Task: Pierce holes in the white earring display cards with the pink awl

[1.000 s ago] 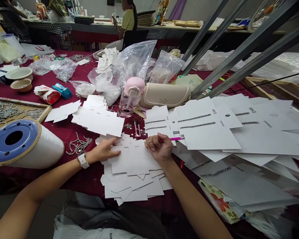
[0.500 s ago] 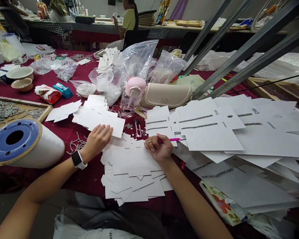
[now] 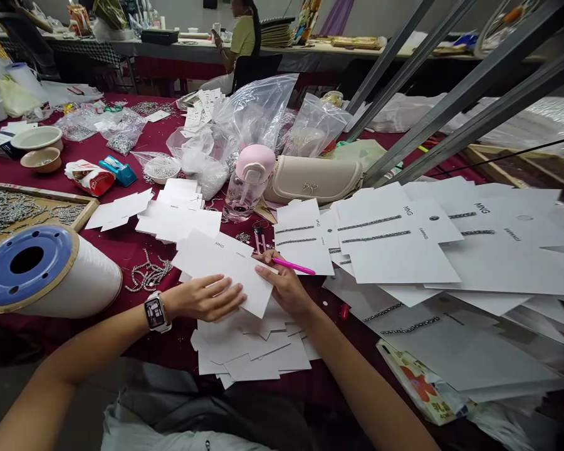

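Observation:
A white printed card [image 3: 223, 260] lies slanted over the stack of white cards [image 3: 258, 354] in front of me. My left hand [image 3: 211, 299] rests flat on its lower edge, fingers stretched out and holding nothing wrapped in them. My right hand [image 3: 284, 285] pinches the card's right corner, thumb on top. Between its fingers it also keeps a pink pen-like tool [image 3: 294, 266], pointing right; the tool's other end is hidden. Behind the left hand is another pile of white cards [image 3: 178, 219]. To the right, cards with dark silvery chain strips [image 3: 376, 230] lie fanned out.
A large thread spool [image 3: 94, 275] and a wooden tray of chains [image 3: 82, 216] stand left. Loose chain pieces [image 3: 148, 272] lie beside the spool. Behind are a pink-lidded bottle [image 3: 251, 178], a beige bag [image 3: 314, 180] and plastic bags [image 3: 258, 116]. Metal bars [image 3: 420, 122] slope across the right.
My left hand has brought a card from the rear pile right and toward me, over the front stack. My right hand has taken hold of its corner, still keeping the pink tool.

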### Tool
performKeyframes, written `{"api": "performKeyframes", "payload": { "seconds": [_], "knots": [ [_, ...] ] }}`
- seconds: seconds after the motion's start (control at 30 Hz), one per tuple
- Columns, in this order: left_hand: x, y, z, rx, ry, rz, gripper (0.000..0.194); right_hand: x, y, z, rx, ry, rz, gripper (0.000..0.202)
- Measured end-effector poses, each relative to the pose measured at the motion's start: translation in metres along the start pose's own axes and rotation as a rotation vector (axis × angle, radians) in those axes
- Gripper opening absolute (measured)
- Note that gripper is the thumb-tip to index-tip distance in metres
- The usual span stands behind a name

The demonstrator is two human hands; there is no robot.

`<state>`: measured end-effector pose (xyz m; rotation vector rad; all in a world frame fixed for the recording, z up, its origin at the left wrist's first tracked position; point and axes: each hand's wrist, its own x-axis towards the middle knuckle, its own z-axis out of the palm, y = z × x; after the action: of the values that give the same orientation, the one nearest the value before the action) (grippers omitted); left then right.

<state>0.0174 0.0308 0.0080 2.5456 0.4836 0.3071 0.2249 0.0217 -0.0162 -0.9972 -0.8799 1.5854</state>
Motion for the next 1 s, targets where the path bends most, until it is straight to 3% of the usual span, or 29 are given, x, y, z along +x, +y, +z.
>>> {"api": "performKeyframes", "payload": {
  "seconds": [0.1, 0.17, 0.27, 0.3, 0.37, 0.47, 0.53, 0.63, 0.7, 0.77, 0.87, 1.0],
  "knots": [
    [-0.002, -0.003, -0.003, 0.057, 0.024, 0.048, 0.038, 0.000, -0.008, -0.009, -0.097, 0.012, -0.044, 0.031],
    [-0.004, -0.009, -0.009, 0.145, 0.179, -0.012, 0.037, 0.002, -0.014, -0.019, -0.188, -0.012, -0.063, 0.031],
    [-0.002, -0.016, -0.022, 0.227, 0.511, -0.221, 0.037, 0.002, -0.020, -0.032, -0.293, -0.114, -0.029, 0.029],
    [0.000, -0.018, -0.026, 0.188, 0.554, -0.277, 0.037, 0.002, -0.021, -0.034, -0.310, -0.135, -0.018, 0.029],
    [0.004, -0.020, -0.032, -0.032, 0.464, -0.346, 0.033, 0.000, -0.022, -0.034, -0.322, -0.154, -0.001, 0.031],
    [0.009, -0.022, -0.030, -0.514, 0.155, -0.434, 0.029, -0.001, -0.024, -0.030, -0.372, -0.215, 0.049, 0.031],
    [0.009, -0.027, -0.023, -0.716, 0.043, -0.497, 0.031, -0.001, -0.024, -0.026, -0.486, -0.189, -0.006, 0.026],
    [0.010, -0.035, -0.009, -0.741, 0.026, -0.571, 0.030, -0.002, -0.019, -0.018, -0.650, 0.080, -0.328, 0.024],
    [0.011, -0.040, -0.002, -0.706, 0.042, -0.577, 0.028, -0.004, -0.011, -0.011, -0.572, 0.193, -0.464, 0.034],
    [0.012, -0.042, 0.002, -0.693, 0.063, -0.571, 0.027, -0.007, 0.000, -0.004, -0.374, 0.112, -0.370, 0.046],
    [0.013, -0.044, 0.004, -0.688, 0.072, -0.566, 0.027, -0.008, 0.016, 0.006, -0.224, -0.020, -0.157, 0.046],
    [0.013, -0.044, 0.005, -0.691, 0.065, -0.557, 0.027, -0.004, 0.027, 0.009, -0.175, -0.005, -0.083, 0.040]
  ]
}}
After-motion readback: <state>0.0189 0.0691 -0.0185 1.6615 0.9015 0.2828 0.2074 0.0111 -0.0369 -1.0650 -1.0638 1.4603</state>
